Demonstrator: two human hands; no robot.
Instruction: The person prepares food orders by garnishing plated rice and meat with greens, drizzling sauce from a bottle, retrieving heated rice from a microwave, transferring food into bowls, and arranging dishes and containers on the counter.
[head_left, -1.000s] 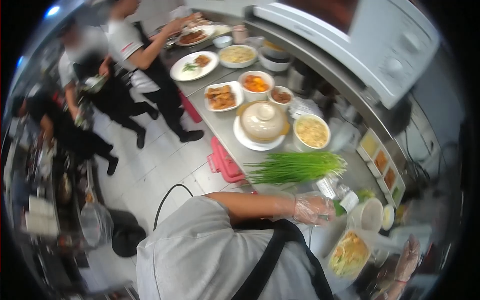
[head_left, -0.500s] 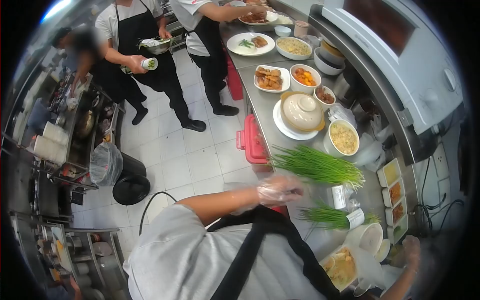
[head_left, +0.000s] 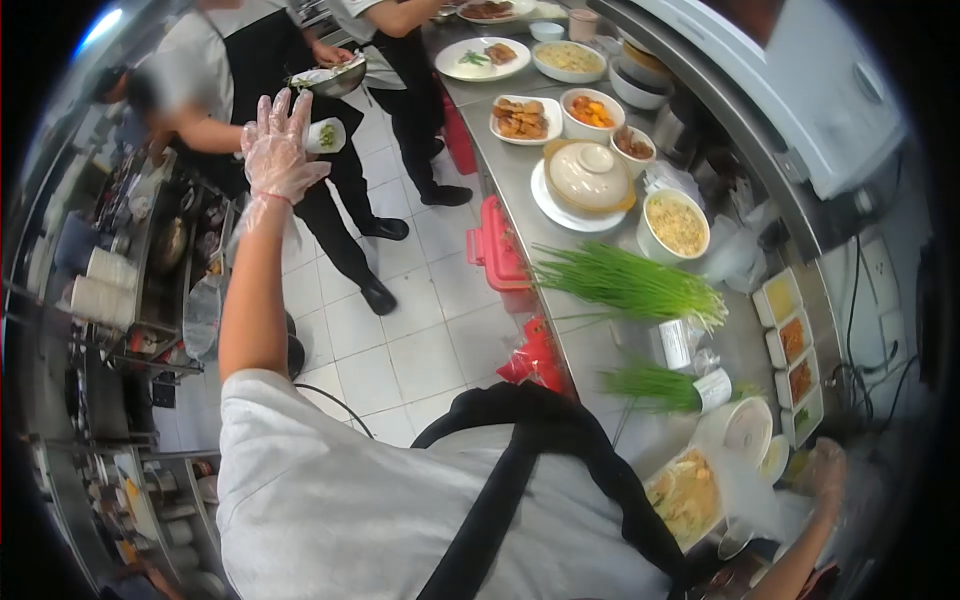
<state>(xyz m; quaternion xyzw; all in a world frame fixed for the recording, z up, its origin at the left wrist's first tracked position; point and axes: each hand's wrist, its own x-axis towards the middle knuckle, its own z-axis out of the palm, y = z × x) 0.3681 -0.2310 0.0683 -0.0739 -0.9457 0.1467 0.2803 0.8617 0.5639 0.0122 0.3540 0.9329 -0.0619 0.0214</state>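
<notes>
- Two hands of the wearer are in view, both in clear plastic gloves, set well apart.
- The left hand (head_left: 275,152) is stretched far forward on a straight arm, fingers open and spread, thumb out to the side.
- Just beside that thumb is a white-wrapped bundle of greens (head_left: 327,137), its green end showing; whether the glove touches it, I cannot tell.
- Behind the left hand stands a co-worker in a black apron (head_left: 265,60), whose other hand holds a metal bowl (head_left: 338,78).
- The right hand (head_left: 828,468) is at the lower right, blurred; I cannot tell whether its fingers are closed or hold anything. It is near a row of four white dishes (head_left: 784,321) and a white tub (head_left: 708,430).
- On the steel counter (head_left: 600,345) lies a large bunch of long green stalks (head_left: 625,285); nearer the wearer is a smaller bunch (head_left: 650,385) with a white band (head_left: 713,389) round it.
- Beyond the large bunch, a lidded clay pot (head_left: 590,175) sits on a white plate (head_left: 547,205).
- Close to the wearer's body, pale shredded food (head_left: 684,497) fills a container.
- Beside the counter stands a pink bin (head_left: 500,255).
</notes>
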